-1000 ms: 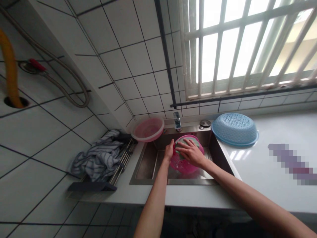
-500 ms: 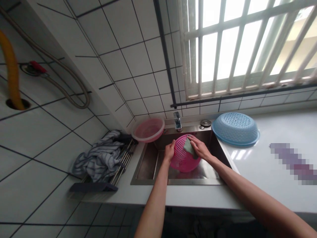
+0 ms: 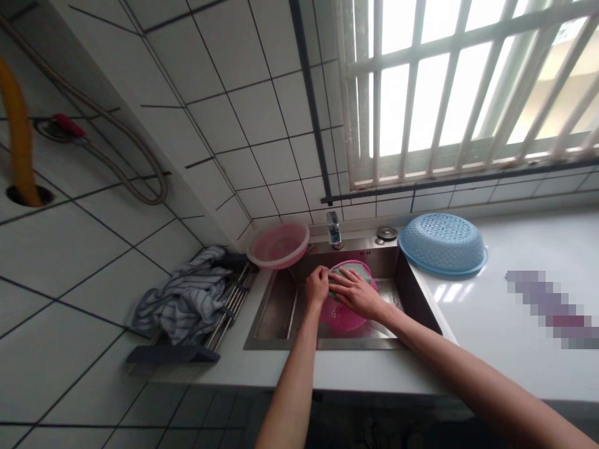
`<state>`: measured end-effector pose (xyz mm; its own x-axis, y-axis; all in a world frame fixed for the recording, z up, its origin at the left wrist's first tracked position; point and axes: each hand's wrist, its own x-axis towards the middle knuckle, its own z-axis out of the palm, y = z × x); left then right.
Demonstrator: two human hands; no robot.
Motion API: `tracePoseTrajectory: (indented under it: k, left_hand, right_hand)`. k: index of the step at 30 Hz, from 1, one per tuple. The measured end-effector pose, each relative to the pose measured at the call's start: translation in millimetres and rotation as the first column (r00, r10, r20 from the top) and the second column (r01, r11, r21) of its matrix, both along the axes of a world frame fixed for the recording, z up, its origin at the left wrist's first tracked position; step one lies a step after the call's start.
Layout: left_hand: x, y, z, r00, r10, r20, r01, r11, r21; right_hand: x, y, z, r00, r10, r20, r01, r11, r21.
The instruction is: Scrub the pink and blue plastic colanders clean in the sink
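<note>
A pink colander (image 3: 344,317) with many small holes is held tilted inside the metal sink (image 3: 271,315). My left hand (image 3: 318,285) is closed on the colander's left rim. My right hand (image 3: 354,293) holds a pale green cloth (image 3: 360,269) against the colander's inner side, with its fingers stretched over the cloth. Part of the cloth and of the colander's inside is hidden under this hand.
A faucet (image 3: 334,231) stands behind the sink, with a metal drain strainer (image 3: 387,233) to its right. A pink basin (image 3: 278,246) sits at the back left. An upturned blue basket (image 3: 442,243) lies right of the sink. Striped cloth (image 3: 187,299) covers a rack at left.
My right hand has moved left with the cloth, close to my left hand. The cloth now lies across the colander's upper part, and the colander's tilt has changed.
</note>
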<state>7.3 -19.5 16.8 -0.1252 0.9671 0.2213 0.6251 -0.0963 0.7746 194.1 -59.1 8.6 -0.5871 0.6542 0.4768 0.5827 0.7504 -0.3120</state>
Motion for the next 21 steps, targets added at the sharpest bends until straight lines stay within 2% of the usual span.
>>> tracePoseTrajectory:
  k: [2,5,10,15,18,21]
  left_hand:
    - [-1.0,0.2,2.7,1.0,0.016,0.005,-0.016,1.0,-0.024]
    - [-2.3,5.6,1.7,0.997,0.015,0.079,-0.004,0.991,-0.134]
    - [-4.7,14.0,-6.1,0.977,0.069,0.2,-0.029,0.98,-0.197]
    - [-7.4,12.2,-12.8,0.958,0.109,0.267,-0.051,0.975,-0.218]
    - [-5.0,11.7,-16.3,0.937,0.068,0.343,-0.001,0.981,-0.192]
    - [-1.9,13.3,-18.2,0.913,0.003,0.407,0.061,0.988,-0.145]
  right_hand:
    - [-5.7,-3.7,1.6,1.0,0.018,0.018,-0.018,1.0,0.001]
    - [-6.7,-5.7,6.2,0.999,0.049,0.019,-0.049,0.999,0.0]
    - [14.2,8.2,6.3,0.993,0.107,-0.054,-0.108,0.994,-0.018]
    - [35.5,27.1,-11.9,0.972,-0.096,-0.213,0.063,0.985,-0.158]
    - [28.0,20.6,-12.4,0.98,-0.114,-0.161,0.092,0.986,-0.14]
    - [10.0,5.0,-0.9,1.0,-0.003,-0.03,0.001,0.999,-0.043]
